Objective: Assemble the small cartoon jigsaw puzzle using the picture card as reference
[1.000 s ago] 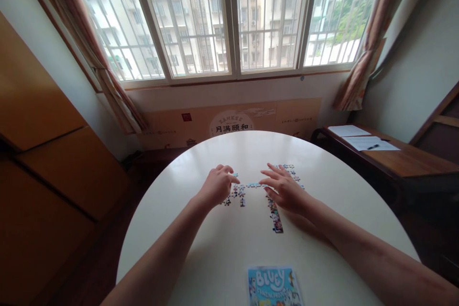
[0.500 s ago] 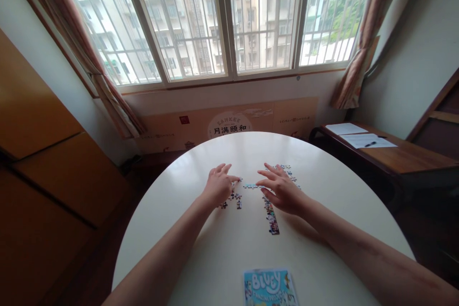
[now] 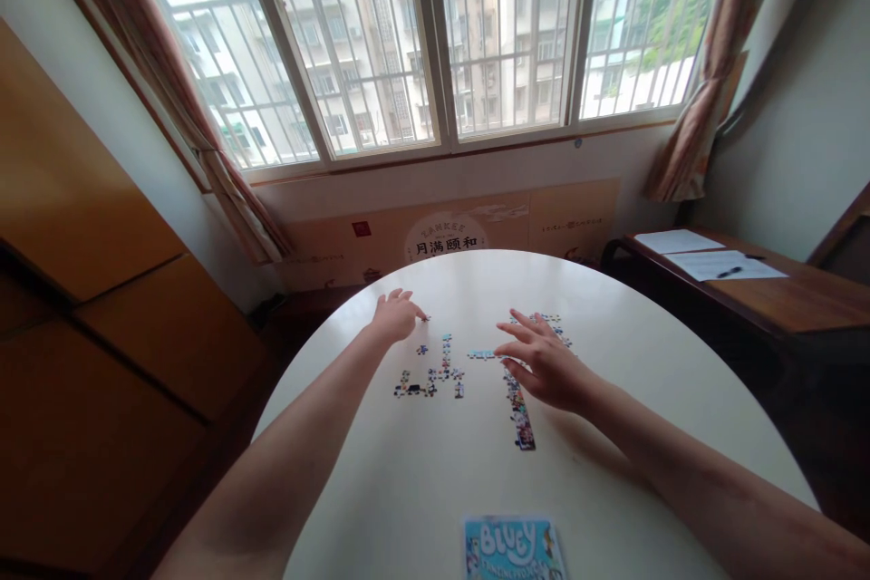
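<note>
My left hand (image 3: 396,317) is over the far left of the round white table, fingers apart, its index fingertip at a small loose jigsaw piece (image 3: 425,319). Whether the fingertip presses on that piece is too small to tell. My right hand (image 3: 547,362) hovers or rests with spread fingers over the joined jigsaw strip (image 3: 520,421), hiding part of it. A light-blue row of pieces (image 3: 481,354) reaches left from its fingertips. Between the hands lies a joined cluster of pieces (image 3: 445,372), with a single piece (image 3: 422,350) to its left.
A blue "Bluey" picture card or box (image 3: 513,548) lies at the near side of the white table (image 3: 381,489). On the right, a wooden desk (image 3: 802,294) bears papers (image 3: 720,265) and a pen. Curtained windows stand behind.
My left hand has moved left and away from me, from the cluster to the loose piece, uncovering the cluster. My right hand stays over the strip. The view has shifted slightly.
</note>
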The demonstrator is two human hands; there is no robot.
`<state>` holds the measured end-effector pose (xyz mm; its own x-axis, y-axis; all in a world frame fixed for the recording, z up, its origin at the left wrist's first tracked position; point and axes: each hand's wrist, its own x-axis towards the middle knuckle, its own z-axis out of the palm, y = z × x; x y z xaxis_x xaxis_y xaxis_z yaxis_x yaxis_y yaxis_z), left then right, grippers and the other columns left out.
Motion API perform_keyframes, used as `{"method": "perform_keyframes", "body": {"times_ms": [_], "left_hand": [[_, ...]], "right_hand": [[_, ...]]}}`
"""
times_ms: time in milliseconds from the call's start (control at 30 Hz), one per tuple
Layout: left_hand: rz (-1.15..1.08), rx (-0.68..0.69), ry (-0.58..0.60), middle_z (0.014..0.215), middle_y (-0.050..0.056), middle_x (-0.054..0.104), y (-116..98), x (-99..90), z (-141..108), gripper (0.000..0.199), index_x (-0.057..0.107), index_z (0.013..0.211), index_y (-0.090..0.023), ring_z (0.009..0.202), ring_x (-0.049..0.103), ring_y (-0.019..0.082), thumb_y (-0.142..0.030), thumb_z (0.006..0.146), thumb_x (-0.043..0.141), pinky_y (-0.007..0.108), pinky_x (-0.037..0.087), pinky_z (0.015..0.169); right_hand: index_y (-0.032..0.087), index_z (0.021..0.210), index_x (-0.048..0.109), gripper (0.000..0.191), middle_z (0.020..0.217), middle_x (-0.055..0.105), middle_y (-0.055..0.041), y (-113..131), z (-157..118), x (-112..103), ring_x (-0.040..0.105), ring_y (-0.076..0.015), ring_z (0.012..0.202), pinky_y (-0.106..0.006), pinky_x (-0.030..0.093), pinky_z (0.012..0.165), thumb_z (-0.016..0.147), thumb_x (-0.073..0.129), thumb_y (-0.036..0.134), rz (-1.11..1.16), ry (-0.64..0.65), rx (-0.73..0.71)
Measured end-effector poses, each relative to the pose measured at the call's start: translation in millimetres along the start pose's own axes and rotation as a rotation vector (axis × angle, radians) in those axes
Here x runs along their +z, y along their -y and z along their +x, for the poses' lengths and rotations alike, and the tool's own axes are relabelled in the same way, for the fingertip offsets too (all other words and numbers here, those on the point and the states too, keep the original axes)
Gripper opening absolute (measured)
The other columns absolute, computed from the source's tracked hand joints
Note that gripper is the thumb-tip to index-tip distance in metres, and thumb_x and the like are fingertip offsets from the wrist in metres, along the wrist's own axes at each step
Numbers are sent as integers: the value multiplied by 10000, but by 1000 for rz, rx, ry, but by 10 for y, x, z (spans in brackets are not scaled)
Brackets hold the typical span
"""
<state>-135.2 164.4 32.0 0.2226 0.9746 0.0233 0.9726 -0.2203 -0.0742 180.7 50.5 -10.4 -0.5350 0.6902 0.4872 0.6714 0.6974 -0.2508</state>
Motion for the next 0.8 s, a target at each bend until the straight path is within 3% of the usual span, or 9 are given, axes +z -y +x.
{"method": "perform_keyframes", "body": {"times_ms": [167, 300, 400, 500, 600, 667, 800], "left_hand": [[-25, 0, -42, 1487, 27, 556, 482, 46, -324, 535, 799, 1083, -334, 1436, 388, 310, -42, 787, 462, 508, 358, 1146], [-82, 87, -105, 1516, -2, 523, 630, 201, -656, 562, 776, 1153, -327, 1478, 331, 274, -49, 816, 423, 467, 328, 1197], [-204, 126, -206, 1493, -6, 543, 599, 335, -790, 541, 794, 1108, -324, 1473, 335, 266, -59, 813, 425, 480, 336, 1206], [-253, 152, -217, 1507, -10, 522, 527, 386, -832, 528, 813, 1049, -318, 1478, 320, 276, -57, 820, 416, 495, 338, 1207], [-236, 205, -198, 1534, 6, 486, 442, 318, -866, 546, 807, 1075, -309, 1481, 309, 303, -44, 850, 386, 533, 336, 1201], [-235, 229, -245, 1533, 31, 482, 348, 232, -917, 554, 781, 1148, -305, 1464, 334, 302, -43, 895, 363, 540, 360, 1184], [-245, 351, -333, 1472, 40, 542, -3, 81, -1078, 514, 782, 1127, -330, 1363, 454, 270, -31, 923, 417, 503, 435, 1132]], "right_hand": [[259, 1071, 756, 239, 1400, 625, -101, -6, 3, -6, 371, -384, 1467, -724, 268, 1144, 940, 568, 191, 0, -14, 1], [260, 1061, 757, 235, 1397, 627, -96, 4, 2, 18, 368, -391, 1468, -731, 240, 1151, 937, 570, 188, -29, -7, 8], [265, 1058, 757, 229, 1393, 630, -99, 5, -6, 51, 364, -398, 1468, -742, 235, 1144, 929, 583, 192, -36, -6, 16], [269, 1063, 758, 234, 1396, 626, -99, 0, -14, 69, 364, -397, 1467, -740, 235, 1144, 929, 581, 195, -45, 5, 27], [265, 1077, 758, 243, 1407, 617, -102, -2, -17, 63, 351, -403, 1473, -741, 237, 1142, 932, 574, 199, -61, 26, 41], [262, 1079, 756, 245, 1418, 609, -103, 2, -18, 56, 346, -408, 1474, -741, 237, 1141, 930, 573, 198, -61, 29, 49], [262, 1069, 754, 246, 1417, 611, -103, 16, -22, 55, 344, -398, 1478, -734, 236, 1144, 921, 574, 186, -49, 9, 57]]}}
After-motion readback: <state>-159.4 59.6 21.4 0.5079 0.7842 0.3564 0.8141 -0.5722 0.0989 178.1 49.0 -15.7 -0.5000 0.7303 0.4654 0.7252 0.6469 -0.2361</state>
